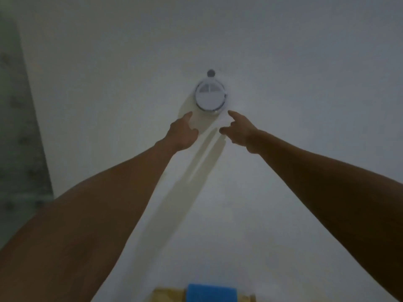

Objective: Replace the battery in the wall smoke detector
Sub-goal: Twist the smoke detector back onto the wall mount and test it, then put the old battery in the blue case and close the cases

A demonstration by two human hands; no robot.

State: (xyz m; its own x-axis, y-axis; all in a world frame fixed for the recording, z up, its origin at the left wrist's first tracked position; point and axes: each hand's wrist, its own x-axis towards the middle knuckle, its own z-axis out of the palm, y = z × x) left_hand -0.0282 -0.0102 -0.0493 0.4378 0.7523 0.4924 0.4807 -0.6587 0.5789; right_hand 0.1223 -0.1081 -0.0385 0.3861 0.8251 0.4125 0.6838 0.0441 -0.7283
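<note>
A round white smoke detector (210, 96) is mounted on the pale wall, with a small grey dot just above it. Both my bare arms reach up toward it. My left hand (182, 131) is just below and left of the detector, fingers apart, holding nothing. My right hand (238, 129) is just below and right of it, index finger stretched toward the detector's lower right edge, also holding nothing. Neither hand touches the detector. No battery is visible.
A blue object (212, 293) rests on a yellowish wooden surface (165, 296) at the bottom edge, below the detector. A grey-green patterned strip (19, 127) runs down the left side beside the wall.
</note>
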